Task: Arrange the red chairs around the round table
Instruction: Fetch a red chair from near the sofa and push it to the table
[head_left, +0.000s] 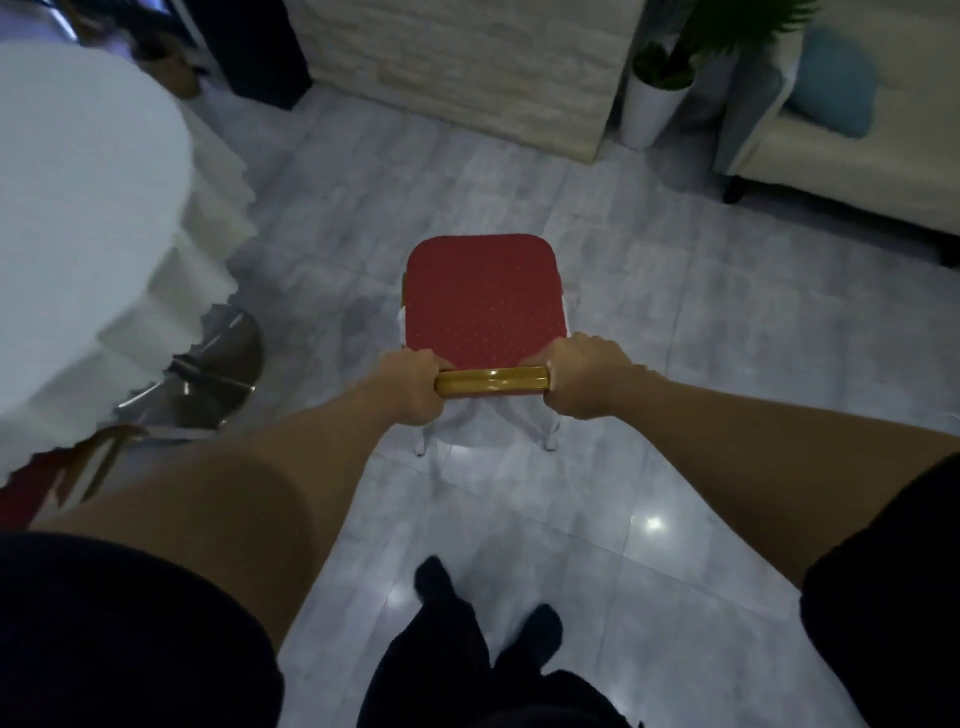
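A red chair (483, 296) with a dotted red seat and a gold top rail stands on the tiled floor straight ahead of me. My left hand (410, 384) grips the left end of the gold rail. My right hand (587, 376) grips its right end. The round table (78, 208), draped in a white cloth with a shiny metal base, fills the left side, apart from this chair. Part of another red chair (62, 478) shows under the cloth's edge at the lower left.
A cream sofa (857, 156) with a blue cushion stands at the far right. A white planter (652, 104) with a green plant sits beside it. A pale stone-faced wall (467, 67) lies ahead. Grey tiled floor surrounds the chair; my dark-socked feet are below.
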